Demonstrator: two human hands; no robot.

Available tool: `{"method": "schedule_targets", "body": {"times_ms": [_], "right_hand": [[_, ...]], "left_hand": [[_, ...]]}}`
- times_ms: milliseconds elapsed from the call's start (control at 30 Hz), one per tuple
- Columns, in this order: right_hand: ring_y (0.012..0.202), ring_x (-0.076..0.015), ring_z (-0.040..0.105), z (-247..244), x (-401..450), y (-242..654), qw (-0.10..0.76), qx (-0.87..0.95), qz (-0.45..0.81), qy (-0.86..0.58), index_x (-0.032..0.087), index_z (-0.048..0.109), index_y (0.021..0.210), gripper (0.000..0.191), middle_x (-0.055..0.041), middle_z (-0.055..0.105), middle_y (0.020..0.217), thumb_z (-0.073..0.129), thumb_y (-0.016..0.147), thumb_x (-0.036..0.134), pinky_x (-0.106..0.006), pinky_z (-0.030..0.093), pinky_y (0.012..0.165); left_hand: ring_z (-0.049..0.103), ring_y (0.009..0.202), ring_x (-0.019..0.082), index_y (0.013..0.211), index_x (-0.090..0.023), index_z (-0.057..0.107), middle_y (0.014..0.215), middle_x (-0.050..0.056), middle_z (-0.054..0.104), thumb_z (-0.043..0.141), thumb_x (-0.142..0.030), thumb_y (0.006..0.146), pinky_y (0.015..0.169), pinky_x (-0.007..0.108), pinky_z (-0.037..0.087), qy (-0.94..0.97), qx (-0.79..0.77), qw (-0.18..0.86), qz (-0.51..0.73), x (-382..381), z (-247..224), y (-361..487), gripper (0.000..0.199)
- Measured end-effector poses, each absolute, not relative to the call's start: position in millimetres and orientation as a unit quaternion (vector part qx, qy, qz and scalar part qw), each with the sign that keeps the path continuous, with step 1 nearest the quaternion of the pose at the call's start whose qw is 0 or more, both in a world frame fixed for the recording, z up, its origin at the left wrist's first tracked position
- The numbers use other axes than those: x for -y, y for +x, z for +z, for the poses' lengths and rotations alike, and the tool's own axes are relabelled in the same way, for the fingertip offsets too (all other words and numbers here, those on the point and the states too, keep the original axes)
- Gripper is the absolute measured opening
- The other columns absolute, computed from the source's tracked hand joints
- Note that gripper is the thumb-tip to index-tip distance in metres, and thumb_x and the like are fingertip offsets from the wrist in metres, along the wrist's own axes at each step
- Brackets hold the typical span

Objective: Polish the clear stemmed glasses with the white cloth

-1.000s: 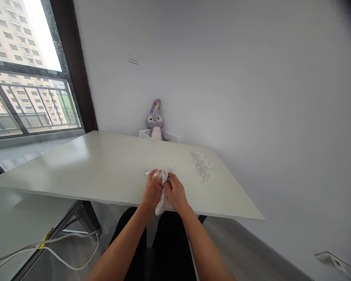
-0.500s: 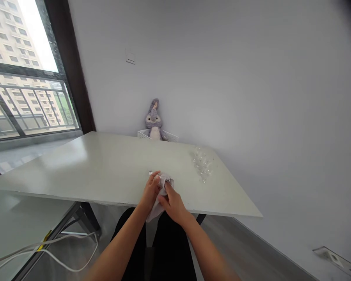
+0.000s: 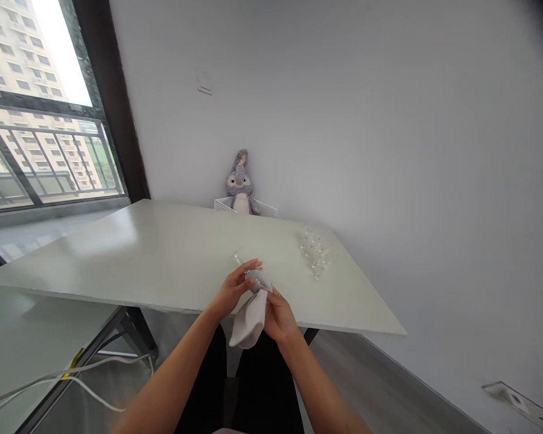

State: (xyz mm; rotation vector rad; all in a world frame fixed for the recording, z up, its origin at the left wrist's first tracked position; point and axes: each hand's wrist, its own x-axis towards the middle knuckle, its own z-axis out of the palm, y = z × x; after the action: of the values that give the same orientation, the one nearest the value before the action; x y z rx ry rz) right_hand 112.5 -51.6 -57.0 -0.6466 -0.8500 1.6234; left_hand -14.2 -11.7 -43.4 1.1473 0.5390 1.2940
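holding a clear thing [image 3: 238, 259] in my left hand [image 3: 230, 292], fingers part-curled round it, thumb on the near side, a small gap between thumb and fingertips; its thin end pokes out past the fingertips, away from me, over the table [image 3: 176, 253]. my right hand [image 3: 279, 314] is closed, fingers bunched on the white cloth [image 3: 250, 319]. cloth covers part of the clear thing between my hands; the loose end hangs toward me at the near edge of the table, above my dark-clad legs [image 3: 266, 386]. exact shape under the cloth: cannot tell. off to the right, well apart from my hands, a cluster of clear pieces [image 3: 315, 253] on the tabletop. beyond the far edge, a grey plush toy [image 3: 239, 184] upright in a white basket [image 3: 266, 210].
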Motion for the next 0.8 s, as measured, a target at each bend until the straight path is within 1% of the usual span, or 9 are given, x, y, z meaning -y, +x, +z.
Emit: {"method": "schedule_targets", "body": {"times_ms": [100,233,333,400,467,533,667,733,800], "right_hand": [[0.062,-0.0152,0.06,-57.6,54.5,108.7,0.545,0.511,0.553,-0.369,0.026,0.056,0.104,0.034,0.0001,0.065,0.073,0.061,0.071,0.031,-0.024,0.048,0.05],[0.089,-0.0185,0.058,-58.2,48.1,115.7,0.539,0.61,0.378,-0.442,0.027,0.065,0.087,0.02,-0.0032,0.064,0.099,0.065,0.067,0.028,-0.024,0.049,0.066],[0.065,-0.0138,0.061,-51.8,45.6,124.1,0.544,0.55,0.492,-0.4,0.024,0.064,0.088,0.019,-0.0024,0.066,0.083,0.063,0.07,0.031,-0.022,0.047,0.053],[0.046,-0.0095,0.054,-45.3,48.4,127.1,0.547,0.446,0.615,-0.351,0.02,0.062,0.088,0.023,0.0006,0.063,0.066,0.063,0.07,0.034,-0.019,0.042,0.041],[0.039,-0.0069,0.049,-40.7,54.7,126.4,0.553,0.363,0.683,-0.31,0.019,0.059,0.09,0.025,0.0035,0.058,0.058,0.063,0.071,0.034,-0.017,0.039,0.037],[0.041,-0.0069,0.049,-40.7,62.3,122.6,0.561,0.383,0.663,-0.315,0.019,0.057,0.097,0.027,0.0034,0.058,0.061,0.059,0.075,0.034,-0.017,0.041,0.04],[0.068,-0.0172,0.062,-55.6,69.3,116.2,0.473,0.661,0.358,-0.46,0.018,0.047,0.116,0.039,-0.0071,0.064,0.089,0.049,0.08,0.032,-0.026,0.049,0.053],[0.089,-0.0227,0.061,-65.0,66.7,118.3,0.392,0.752,0.174,-0.5,0.016,0.05,0.114,0.035,-0.0134,0.061,0.106,0.046,0.082,0.029,-0.029,0.049,0.062],[0.092,-0.023,0.06,-70.5,62.8,123.7,0.37,0.781,0.119,-0.489,0.018,0.053,0.109,0.029,-0.0143,0.059,0.11,0.043,0.084,0.027,-0.032,0.049,0.067]], "left_hand": [[0.057,0.085,0.018,0.11,-0.021,0.058,0.108,0.009,0.06,0.063,-0.027,0.071,0.071,0.026,0.044,0.486,-0.254,0.636,0.543,10.6,-41.8,-11.2,0.04],[0.054,0.064,0.012,0.107,-0.02,0.06,0.077,0.002,0.062,0.059,-0.033,0.073,0.057,0.021,0.043,0.484,-0.328,0.62,0.523,10.4,-39.4,-9.6,0.036],[0.055,0.071,0.014,0.107,-0.02,0.061,0.077,0.003,0.062,0.062,-0.029,0.071,0.067,0.025,0.044,0.518,-0.323,0.613,0.502,15.0,-32.7,-15.0,0.037],[0.056,0.08,0.017,0.113,-0.021,0.058,0.085,0.005,0.063,0.063,-0.026,0.07,0.075,0.029,0.044,0.549,-0.284,0.619,0.484,19.9,-27.8,-18.8,0.043],[0.056,0.084,0.019,0.115,-0.021,0.056,0.09,0.007,0.063,0.064,-0.025,0.07,0.079,0.031,0.042,0.576,-0.25,0.616,0.475,24.4,-24.8,-20.3,0.046],[0.055,0.085,0.019,0.113,-0.02,0.057,0.094,0.008,0.062,0.064,-0.027,0.07,0.08,0.03,0.042,0.579,-0.238,0.611,0.485,26.7,-24.4,-18.8,0.044],[0.052,0.069,0.013,0.118,-0.019,0.051,0.078,0.002,0.058,0.052,-0.042,0.077,0.068,0.028,0.045,0.59,-0.313,0.582,0.464,24.0,-28.2,-13.2,0.048],[0.049,0.063,0.012,0.118,-0.018,0.052,0.068,0.0,0.054,0.044,-0.049,0.079,0.064,0.027,0.044,0.639,-0.389,0.509,0.426,21.2,-29.7,-13.2,0.05],[0.05,0.069,0.014,0.114,-0.019,0.056,0.072,0.001,0.056,0.041,-0.051,0.08,0.068,0.029,0.043,0.688,-0.433,0.428,0.395,20.1,-29.8,-15.8,0.049]]}}
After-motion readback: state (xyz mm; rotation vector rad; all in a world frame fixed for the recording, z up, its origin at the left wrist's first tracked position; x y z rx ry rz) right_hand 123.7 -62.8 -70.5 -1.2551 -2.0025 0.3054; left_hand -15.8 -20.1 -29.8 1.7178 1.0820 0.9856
